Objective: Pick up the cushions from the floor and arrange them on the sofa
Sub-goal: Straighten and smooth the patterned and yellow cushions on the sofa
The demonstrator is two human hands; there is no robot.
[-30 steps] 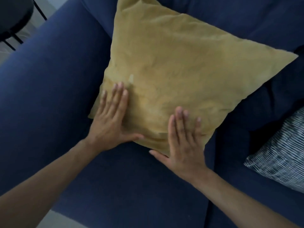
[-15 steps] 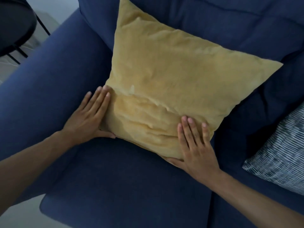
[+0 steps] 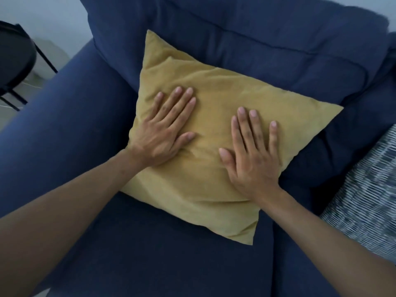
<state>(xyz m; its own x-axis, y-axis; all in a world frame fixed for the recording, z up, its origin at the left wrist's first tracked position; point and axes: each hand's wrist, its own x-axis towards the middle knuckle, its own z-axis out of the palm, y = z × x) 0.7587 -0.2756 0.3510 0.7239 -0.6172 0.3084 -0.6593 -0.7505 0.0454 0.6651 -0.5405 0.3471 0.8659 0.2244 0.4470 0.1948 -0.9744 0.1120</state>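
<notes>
A square mustard-yellow cushion (image 3: 214, 86) leans in the left corner of the dark blue sofa (image 3: 150, 264), its top against the backrest and its lower edge on the seat. My left hand (image 3: 165, 133) lies flat on the cushion's left half, fingers spread. My right hand (image 3: 250, 155) lies flat on its right half, palm down, fingers apart. Neither hand grips the fabric. A second cushion (image 3: 364, 200), dark with a white dashed pattern, rests on the seat at the right edge of view.
The sofa's wide left armrest (image 3: 53, 125) runs along the left. Beyond it stands a black round side table (image 3: 12, 58) with thin metal legs on a pale floor. A light wall is behind the backrest.
Both hands moved from the cushion's lower edges up onto its face and now press flat on it. The view pulled back, showing more backrest.
</notes>
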